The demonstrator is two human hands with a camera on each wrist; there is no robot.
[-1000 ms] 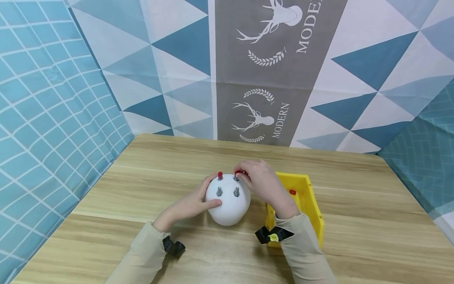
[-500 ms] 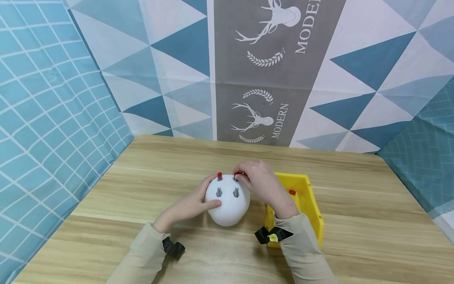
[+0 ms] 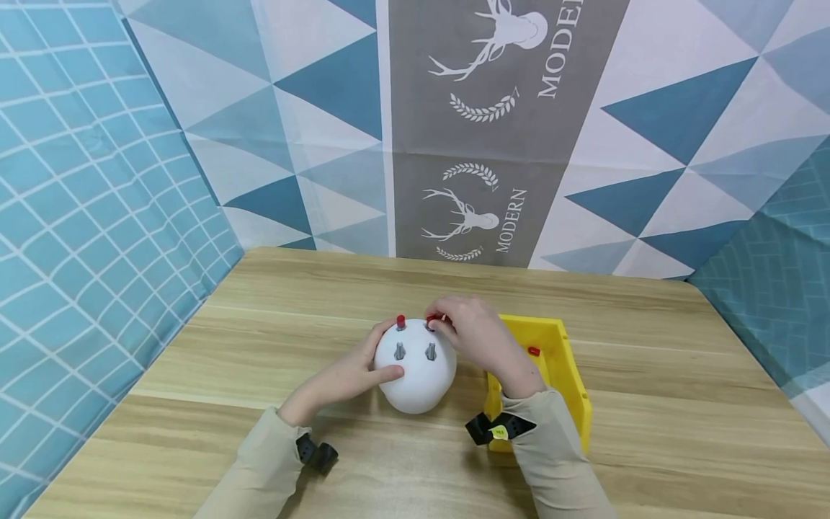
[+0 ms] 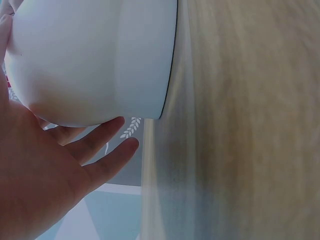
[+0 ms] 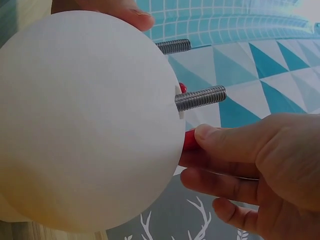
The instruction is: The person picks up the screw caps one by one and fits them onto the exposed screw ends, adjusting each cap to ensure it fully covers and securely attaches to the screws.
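Note:
A white rounded body stands on the wooden table, with threaded metal studs sticking out of its top. My left hand holds its left side, thumb in front and fingers spread along the far side. At the back right stud, my right hand pinches a red cap between thumb and fingers, close against the white surface. Another red cap sits on the back left stud. The two front studs, left and right, show bare thread.
A yellow bin stands right of the white body, partly under my right forearm. Inside it lies a red cap. Patterned cloth hangs behind the wooden table. Each wrist wears a black camera strap.
Both hands keep their places on the white body and the red cap. The right fingers shift only slightly at the cap, and the head view drifts a little.

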